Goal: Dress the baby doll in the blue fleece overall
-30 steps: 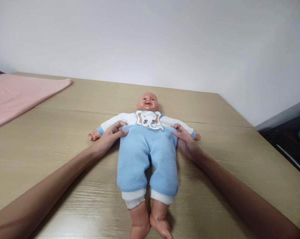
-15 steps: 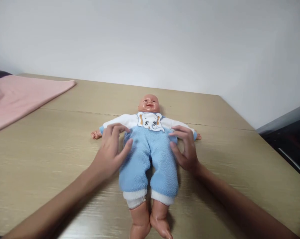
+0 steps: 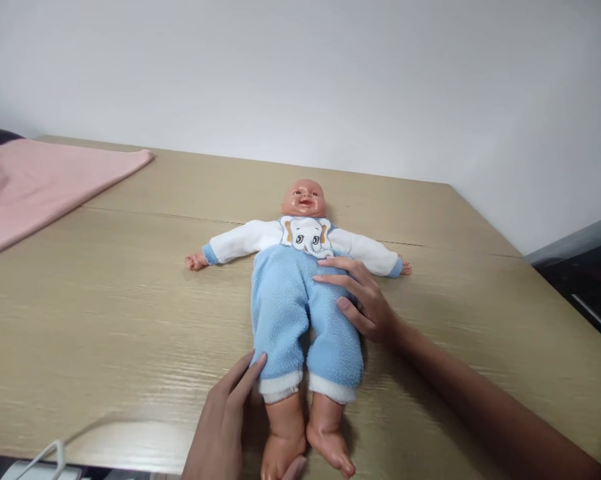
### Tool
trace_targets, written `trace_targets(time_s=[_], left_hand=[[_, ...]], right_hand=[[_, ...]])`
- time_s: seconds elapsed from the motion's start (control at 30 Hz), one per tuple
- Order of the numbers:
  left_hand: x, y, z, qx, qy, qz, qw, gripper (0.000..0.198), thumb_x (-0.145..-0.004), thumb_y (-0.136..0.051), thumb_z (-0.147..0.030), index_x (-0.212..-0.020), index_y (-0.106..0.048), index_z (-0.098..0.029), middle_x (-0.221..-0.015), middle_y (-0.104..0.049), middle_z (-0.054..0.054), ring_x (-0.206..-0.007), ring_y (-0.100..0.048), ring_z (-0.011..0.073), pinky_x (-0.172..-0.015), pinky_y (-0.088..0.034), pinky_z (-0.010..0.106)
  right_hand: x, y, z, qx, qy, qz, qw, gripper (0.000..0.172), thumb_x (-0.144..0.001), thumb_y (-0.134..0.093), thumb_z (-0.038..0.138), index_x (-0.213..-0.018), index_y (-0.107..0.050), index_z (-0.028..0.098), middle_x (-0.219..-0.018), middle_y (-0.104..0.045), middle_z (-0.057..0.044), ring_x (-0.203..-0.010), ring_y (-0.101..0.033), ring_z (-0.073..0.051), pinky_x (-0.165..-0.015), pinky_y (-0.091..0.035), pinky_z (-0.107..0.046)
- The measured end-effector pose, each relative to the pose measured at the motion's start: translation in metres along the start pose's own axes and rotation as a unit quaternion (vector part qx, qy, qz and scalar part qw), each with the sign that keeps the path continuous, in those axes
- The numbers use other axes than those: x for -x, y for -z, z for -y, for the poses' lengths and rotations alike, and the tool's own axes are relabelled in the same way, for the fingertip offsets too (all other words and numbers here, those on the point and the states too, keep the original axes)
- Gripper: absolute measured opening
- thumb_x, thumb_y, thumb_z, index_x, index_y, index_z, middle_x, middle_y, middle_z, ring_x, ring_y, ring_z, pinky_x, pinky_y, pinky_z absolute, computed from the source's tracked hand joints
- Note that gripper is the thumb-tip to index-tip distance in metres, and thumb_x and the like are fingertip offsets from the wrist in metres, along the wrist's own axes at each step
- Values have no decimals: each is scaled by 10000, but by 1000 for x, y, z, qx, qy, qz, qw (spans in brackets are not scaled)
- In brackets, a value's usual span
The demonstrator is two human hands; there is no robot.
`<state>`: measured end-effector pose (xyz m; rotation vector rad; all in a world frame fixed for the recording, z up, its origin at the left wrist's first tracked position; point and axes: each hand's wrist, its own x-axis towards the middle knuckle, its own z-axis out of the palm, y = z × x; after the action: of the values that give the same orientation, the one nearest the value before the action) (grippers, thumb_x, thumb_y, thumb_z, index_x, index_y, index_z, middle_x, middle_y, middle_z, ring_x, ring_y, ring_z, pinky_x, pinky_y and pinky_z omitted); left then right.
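A baby doll in a blue fleece suit with white sleeves and an elephant face on the chest lies on its back, head away from me, arms spread, feet bare. My right hand rests on the doll's upper leg at its right side, fingers apart and open. Lower down, my left hand is beside the other trouser leg, its fingertips at the fleece. Its thumb tip shows by the doll's foot, and the fingers are stretched out; the palm is hidden.
The doll lies on a wooden table with a seam across it. A pink cloth covers the far left part. Near the front left edge is a white cable. Behind stands a pale wall; a dark object is beyond the right edge.
My left hand has come down toward me from the doll's waist to its lower leg. My right hand has shifted left onto the trouser front. The view has tilted slightly.
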<state>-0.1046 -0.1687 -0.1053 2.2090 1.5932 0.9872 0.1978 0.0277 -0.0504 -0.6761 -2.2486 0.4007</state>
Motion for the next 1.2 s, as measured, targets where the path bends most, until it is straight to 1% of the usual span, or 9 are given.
trace_targets(time_s=[0.17, 0.37, 0.5, 0.6, 0.73, 0.87, 1.03, 1.1, 1.2], left_hand=[[4, 5, 1, -23, -32, -19, 999, 862, -870, -885, -380, -1629, -500, -246, -1430, -688, 181, -1242, -767, 369, -977, -726, 501], [7, 11, 4, -52, -48, -21, 997, 713, -892, -873, -361, -1537, -583, -275, -1360, -699, 143, -1196, -761, 324, -941, -720, 443], [5, 14, 11, -8, -9, -33, 999, 916, -804, -933, -427, -1606, -498, -342, -1396, -681, 149, -1229, -743, 405, -952, -713, 568], [-10, 22, 9, 76, -7, -67, 995, 916, -866, -872, -433, -1647, -395, -395, -1436, -634, 150, -1312, -697, 436, -1018, -673, 640], [-66, 42, -15, 42, -57, -52, 996, 805, -1025, -730, -353, -1700, -293, -314, -1616, -508, 185, -1536, -521, 403, -1237, -525, 640], [-152, 45, -43, 6, -128, -31, 991, 590, -1108, -654, -451, -1595, -387, -251, -1568, -555, 170, -1517, -497, 374, -1287, -445, 602], [-250, 6, -48, -35, -194, 57, 979, 462, -1076, -699, -489, -1405, -584, -186, -1486, -629, 183, -1434, -530, 400, -1244, -447, 579], [-280, -13, -45, -57, -220, 109, 968, 536, -1027, -762, -478, -1421, -583, -162, -1510, -615, 208, -1442, -534, 406, -1227, -457, 564], [-313, -34, -44, -100, -232, 140, 957, 735, -929, -856, -545, -1466, -578, -126, -1481, -635, 241, -1392, -557, 443, -1187, -462, 583]], right_hand=[[1, -1, 0, 3, 16, -9, 1000, 423, -1124, -531, 325, -1522, -674, 307, -1597, -645, -102, -1493, -589, -354, -1302, -422, -604], [1, 4, -9, 40, 43, -5, 998, 416, -1138, -528, 355, -1530, -656, 296, -1562, -659, -120, -1469, -608, -344, -1270, -443, -584], [11, 38, -39, 124, 34, -17, 992, 450, -1147, -518, 402, -1576, -619, 311, -1568, -658, -130, -1441, -621, -373, -1240, -450, -623], [25, 77, -70, 161, -32, -2, 986, 559, -1122, -583, 471, -1647, -547, 280, -1591, -637, -165, -1455, -598, -406, -1232, -451, -653], [42, 110, -98, 166, -124, 71, 976, 736, -991, -787, 611, -1599, -592, 244, -1556, -672, -188, -1416, -630, -426, -1219, -484, -634], [45, 111, -97, 139, -162, 61, 975, 615, -927, -861, 615, -1381, -730, 222, -1410, -756, -179, -1279, -709, -395, -1117, -567, -560], [35, 100, -80, 43, -243, -39, 968, 622, -824, -935, 655, -1231, -764, 216, -1116, -832, -125, -945, -776, -329, -839, -649, -448], [28, 95, -73, 17, -259, -117, 959, 684, -741, -987, 673, -1192, -751, 216, -1081, -824, -107, -956, -777, -329, -895, -657, -472], [15, 85, -58, -35, -240, -201, 949, 712, -676, -1044, 629, -1171, -725, 229, -1214, -806, -112, -1108, -776, -339, -1057, -635, -522]])
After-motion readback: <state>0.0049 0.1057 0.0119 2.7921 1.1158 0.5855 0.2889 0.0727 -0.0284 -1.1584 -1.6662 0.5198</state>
